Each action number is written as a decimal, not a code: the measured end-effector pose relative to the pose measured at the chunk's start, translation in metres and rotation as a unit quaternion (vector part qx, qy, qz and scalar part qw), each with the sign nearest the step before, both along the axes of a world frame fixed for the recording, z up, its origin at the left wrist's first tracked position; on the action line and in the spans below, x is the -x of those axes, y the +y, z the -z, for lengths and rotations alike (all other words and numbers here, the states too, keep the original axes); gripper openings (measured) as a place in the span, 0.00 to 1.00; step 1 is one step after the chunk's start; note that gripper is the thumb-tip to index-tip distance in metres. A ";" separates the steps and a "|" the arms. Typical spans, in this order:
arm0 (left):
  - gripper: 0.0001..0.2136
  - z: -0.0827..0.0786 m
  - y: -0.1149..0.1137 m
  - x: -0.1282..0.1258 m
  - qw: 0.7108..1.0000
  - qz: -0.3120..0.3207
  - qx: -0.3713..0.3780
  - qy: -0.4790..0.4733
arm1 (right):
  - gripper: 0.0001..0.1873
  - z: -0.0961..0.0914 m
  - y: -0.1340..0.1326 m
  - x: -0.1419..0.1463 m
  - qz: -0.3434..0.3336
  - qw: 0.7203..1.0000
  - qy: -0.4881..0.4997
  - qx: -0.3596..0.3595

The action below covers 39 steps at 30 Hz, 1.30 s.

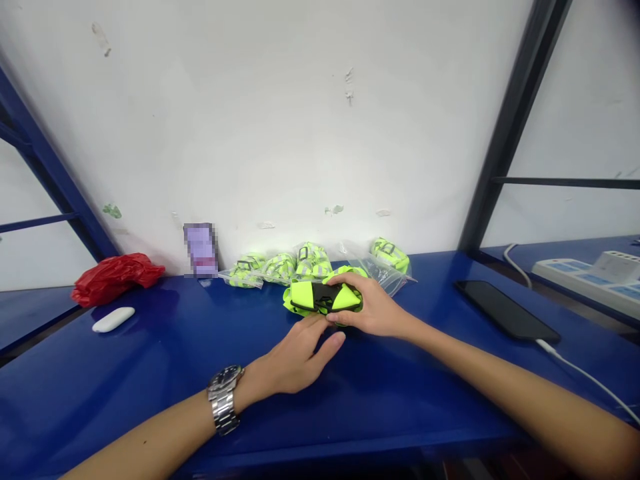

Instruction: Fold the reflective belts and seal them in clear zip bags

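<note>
A neon yellow and black folded strap item (323, 297) lies on the blue table (150, 373) near the wall. My right hand (376, 308) is wrapped over its right end, fingers closed on it. My left hand (295, 357), with a metal watch on the wrist, rests on the table just below the item, fingers loosely stretched and its fingertips touching the item's lower edge. Behind the item, several clear bags (280, 268) with the same neon yellow items lie along the wall.
A red plastic bag (116, 276) and a small white case (113, 319) lie at the left. A black phone (506, 310) on a white cable lies at the right, with a white power strip (590, 275) beyond a dark post (505, 133).
</note>
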<state>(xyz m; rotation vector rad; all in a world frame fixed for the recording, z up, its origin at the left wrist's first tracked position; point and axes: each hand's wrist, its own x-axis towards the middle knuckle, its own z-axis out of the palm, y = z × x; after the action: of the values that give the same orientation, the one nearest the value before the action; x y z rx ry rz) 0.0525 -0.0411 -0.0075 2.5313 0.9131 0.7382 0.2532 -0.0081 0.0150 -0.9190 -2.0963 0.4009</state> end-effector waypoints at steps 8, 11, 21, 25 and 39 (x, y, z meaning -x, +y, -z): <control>0.21 0.004 0.019 -0.013 0.847 0.018 0.343 -0.405 | 0.25 -0.004 -0.011 0.004 -0.062 0.997 0.047 0.029; 0.18 -0.001 0.018 -0.015 0.741 -0.010 0.391 -0.546 | 0.24 -0.002 -0.014 0.006 -0.095 0.994 0.042 0.030; 0.14 -0.020 0.013 -0.008 0.685 -0.117 0.439 -0.569 | 0.17 0.006 -0.011 0.003 -0.105 0.983 -0.108 -0.108; 0.19 -0.012 0.017 -0.007 0.764 -0.127 0.374 -0.511 | 0.19 0.007 -0.016 0.004 -0.070 0.969 -0.192 -0.140; 0.13 -0.013 0.025 -0.008 0.703 -0.180 0.313 -0.613 | 0.21 0.020 -0.038 0.039 -0.159 0.972 0.033 0.171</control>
<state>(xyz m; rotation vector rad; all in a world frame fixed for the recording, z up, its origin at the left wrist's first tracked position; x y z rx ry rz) 0.0606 -0.0162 0.0058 0.8396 0.8541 1.5628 0.2142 -0.0462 -0.0051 -0.7429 -2.1537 0.9710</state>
